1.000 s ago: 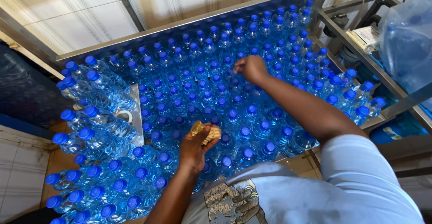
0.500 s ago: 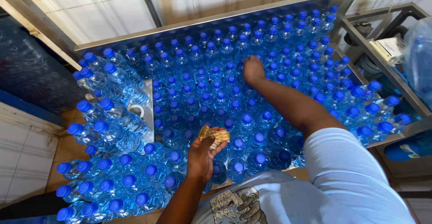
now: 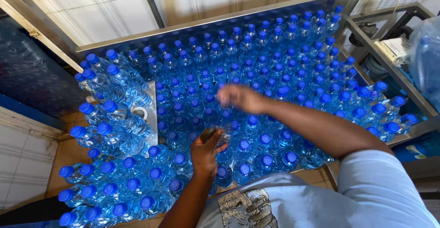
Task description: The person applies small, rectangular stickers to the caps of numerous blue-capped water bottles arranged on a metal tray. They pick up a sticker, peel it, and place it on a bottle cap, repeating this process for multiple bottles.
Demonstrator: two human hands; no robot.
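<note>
Several clear water bottles with blue caps (image 3: 256, 86) stand packed upright on a metal table (image 3: 151, 113). My left hand (image 3: 204, 154) is at the near edge of the bottles, closed on a small tan bundle (image 3: 214, 132) that is blurred. My right hand (image 3: 238, 97) hovers just above the caps in the middle of the table, a little beyond my left hand. It is motion-blurred, so I cannot tell how its fingers are set or whether it holds anything.
More blue-capped bottles (image 3: 110, 118) lie tilted in heaps along the left side and the near left. A metal frame (image 3: 380, 49) and a large blue water jug (image 3: 426, 58) stand at the right. A pale panelled wall (image 3: 114, 8) runs along the back.
My right hand has pulled back from the far bottles toward my left hand. My left hand has stayed near the front edge with the bundle.
</note>
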